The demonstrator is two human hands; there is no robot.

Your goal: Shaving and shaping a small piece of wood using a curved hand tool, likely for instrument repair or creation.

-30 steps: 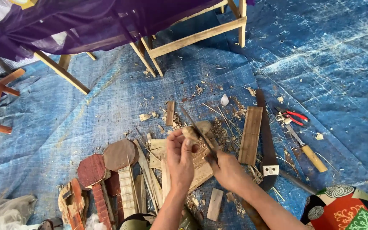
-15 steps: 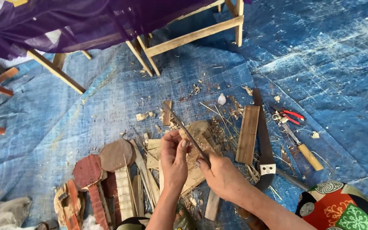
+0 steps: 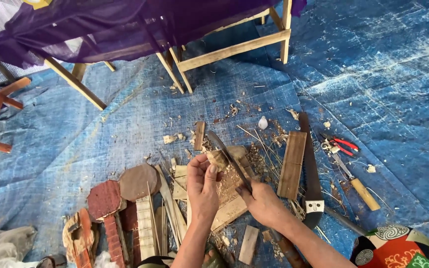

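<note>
My left hand (image 3: 202, 183) pinches a small pale wood piece (image 3: 218, 160) above a flat wooden board (image 3: 229, 196) strewn with shavings. My right hand (image 3: 264, 203) grips the handle of a long dark knife (image 3: 228, 155), whose blade slants up and left and rests against the wood piece. Both hands work just over the board, low in the middle of the view.
A blue tarp (image 3: 383, 89) covers the ground. A wooden plank (image 3: 293, 165), a hand saw (image 3: 311, 168), red-handled pliers (image 3: 341, 145) and a wood-handled tool (image 3: 357, 184) lie to the right. Carved round-topped wooden pieces (image 3: 125, 198) lie left. A wooden frame under purple cloth (image 3: 125, 25) stands behind.
My hands have shifted slightly within the view. The knife blade has stroked along the small wood piece, and more of the blade now shows beyond it.
</note>
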